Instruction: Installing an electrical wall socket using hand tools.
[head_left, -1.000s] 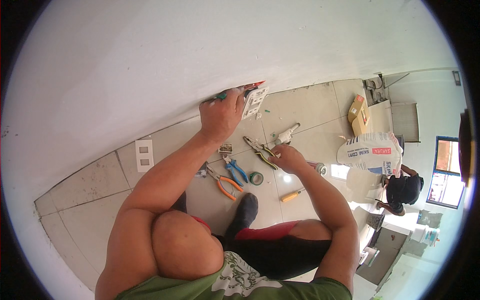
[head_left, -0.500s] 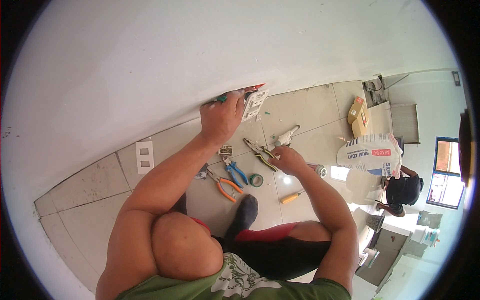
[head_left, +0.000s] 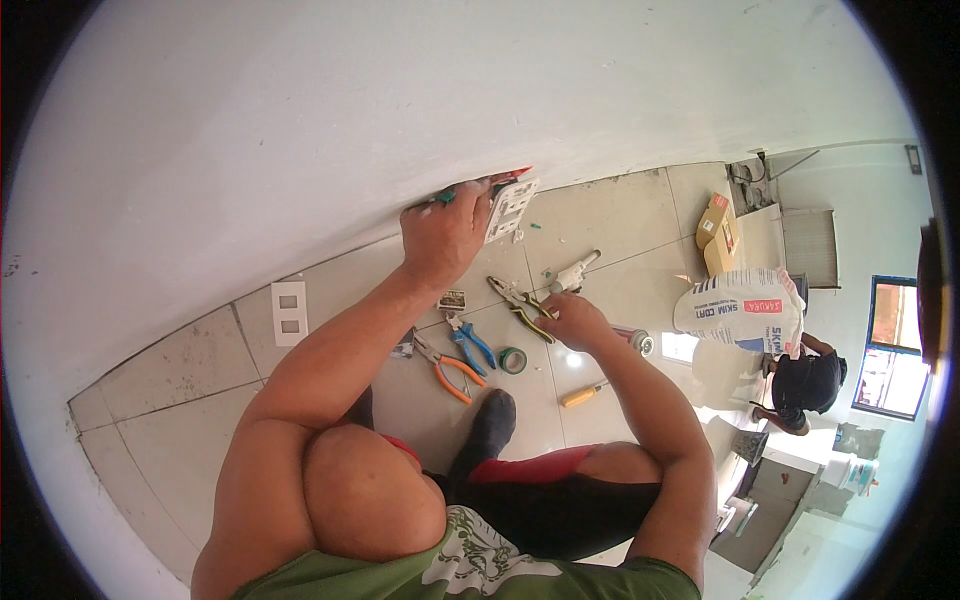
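Close against the wall, my left hand (head_left: 440,235) is closed at the edge of a white outlet frame (head_left: 512,210) with cut-out openings. Red and green wires (head_left: 448,196) show around its fingers; the fingertips are partly hidden. Down on the tiles to the right, my right hand (head_left: 575,322) grips a handle of combination pliers (head_left: 518,300) with black and yellow-green grips, their jaws pointing toward the wall. Just beyond that hand lies a white tool (head_left: 575,272), its kind unclear.
Blue-handled pliers (head_left: 468,340), orange-handled pliers (head_left: 445,370), green tape (head_left: 512,360) and a yellow-handled screwdriver (head_left: 582,396) lie before me. A white faceplate (head_left: 289,314) lies left. Rightward are a cardboard box (head_left: 717,235), a white sack (head_left: 740,308) and another person (head_left: 808,385).
Both hands keep nearly the same place and hold. No object has visibly moved.
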